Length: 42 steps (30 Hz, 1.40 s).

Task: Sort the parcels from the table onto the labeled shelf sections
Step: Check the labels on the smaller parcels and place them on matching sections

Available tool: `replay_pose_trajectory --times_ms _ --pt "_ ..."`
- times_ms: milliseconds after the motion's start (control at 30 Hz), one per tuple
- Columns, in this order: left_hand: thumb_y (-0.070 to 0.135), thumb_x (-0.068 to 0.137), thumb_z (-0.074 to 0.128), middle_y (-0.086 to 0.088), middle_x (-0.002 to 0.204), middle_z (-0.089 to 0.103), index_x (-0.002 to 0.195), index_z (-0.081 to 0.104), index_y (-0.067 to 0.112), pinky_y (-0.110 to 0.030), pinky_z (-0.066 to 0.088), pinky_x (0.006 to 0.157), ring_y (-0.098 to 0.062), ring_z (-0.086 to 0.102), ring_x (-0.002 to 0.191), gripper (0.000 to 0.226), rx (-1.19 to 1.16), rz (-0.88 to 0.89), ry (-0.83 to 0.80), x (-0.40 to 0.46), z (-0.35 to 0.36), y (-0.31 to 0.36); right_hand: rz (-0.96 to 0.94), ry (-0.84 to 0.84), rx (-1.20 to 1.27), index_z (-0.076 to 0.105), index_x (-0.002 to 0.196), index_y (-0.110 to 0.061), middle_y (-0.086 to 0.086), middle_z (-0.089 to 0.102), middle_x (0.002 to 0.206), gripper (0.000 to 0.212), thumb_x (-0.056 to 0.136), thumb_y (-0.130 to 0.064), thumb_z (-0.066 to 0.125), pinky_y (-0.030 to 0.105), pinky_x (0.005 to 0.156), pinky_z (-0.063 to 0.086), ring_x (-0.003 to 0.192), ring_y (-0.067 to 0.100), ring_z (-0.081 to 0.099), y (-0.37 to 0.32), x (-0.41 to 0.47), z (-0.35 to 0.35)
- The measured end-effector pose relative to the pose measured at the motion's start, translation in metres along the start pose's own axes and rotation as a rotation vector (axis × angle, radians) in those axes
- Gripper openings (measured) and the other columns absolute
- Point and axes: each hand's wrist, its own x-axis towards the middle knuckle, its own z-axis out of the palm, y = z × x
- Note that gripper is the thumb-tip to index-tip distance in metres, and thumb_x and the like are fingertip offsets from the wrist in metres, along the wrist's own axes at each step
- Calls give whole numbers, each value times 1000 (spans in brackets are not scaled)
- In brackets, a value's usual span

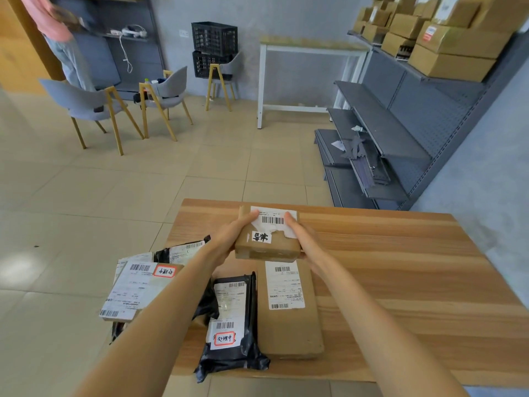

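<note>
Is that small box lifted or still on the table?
Lifted: both hands grip the small box by its sides, above the table.

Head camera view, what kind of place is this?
Probably a small parcel sorting or storage room: labelled brown cardboard parcels and black plastic mailers lie on a wooden table, and grey metal shelving holds stacked cardboard boxes.

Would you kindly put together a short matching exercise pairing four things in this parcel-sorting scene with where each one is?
Things:
1. small cardboard box
2. long flat cardboard parcel
3. black crates
4. black mailer bag

Places:
A. stacked against the far wall
B. held above the table by both hands
C. lying on the table, right of the black mailer
D. lying on the table, between the forearms

Pairs: 1-B, 2-C, 3-A, 4-D
</note>
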Motion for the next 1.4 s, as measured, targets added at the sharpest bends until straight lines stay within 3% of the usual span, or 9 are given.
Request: replay_pose_trajectory --times_ms 100,233,367,467,667,967,1067,1200,1400 --pt "56 81 66 -9 101 75 114 69 12 -35 53 91 -24 70 94 56 -8 19 37 -1 -4 4 -36 10 -113 60 123 -24 -4 68 119 80 71 -83 48 41 93 53 105 18 65 -8 -1 -7" --pt "54 82 66 -10 99 75 109 70 12 -29 52 78 -20 70 83 50 -24 48 47 -6 -11 15 -161 176 -380 39 146 -21 -4 46 145 82 83 -73 47 38 105 38 129 18 46 -26 -3 -27" --pt "51 87 61 -6 91 75 100 69 17 -29 51 78 -16 68 74 37 -9 44 13 -9 -14 28 -263 277 -724 32 149 -17 2 36 153 72 92 -56 52 43 111 33 140 21 34 -39 -2 -51" --pt "53 86 62 -6 89 74 102 67 16 -30 51 79 -17 67 74 40 5 31 5 -7 -13 37 -304 303 -1101 27 151 -17 2 32 154 73 92 -49 56 43 107 35 142 22 27 -50 -6 -61" --pt "55 84 63 -7 97 74 106 70 17 -30 52 79 -18 68 78 44 -10 33 -71 -2 4 60 -390 366 -1427 30 147 -13 6 38 148 74 88 -44 63 37 111 33 137 25 35 -58 -15 -74" --pt "55 87 58 -6 90 73 99 70 18 -31 51 81 -17 68 75 41 23 72 -115 -3 30 87 -428 479 -1535 34 143 -12 6 40 145 67 86 -31 65 34 111 28 135 23 35 -71 -30 -107" --pt "53 89 57 -4 86 74 99 69 17 -29 53 74 -14 69 69 39 -4 90 -135 -6 43 96 -427 531 -1550 32 145 -11 7 38 146 67 88 -32 62 35 112 26 137 24 32 -78 -41 -121" --pt "53 87 59 -6 91 73 108 67 15 -32 54 82 -17 69 74 45 -18 103 -228 -8 66 104 -391 607 -1530 27 149 -11 8 33 150 73 90 -38 60 36 115 25 140 24 28 -84 -69 -140" --pt "53 86 61 -5 90 73 108 66 16 -28 53 70 -16 68 71 44 65 101 -358 -18 110 115 -285 767 -1502 33 146 -9 11 39 146 69 88 -33 61 37 112 28 137 27 33 -81 -129 -160"
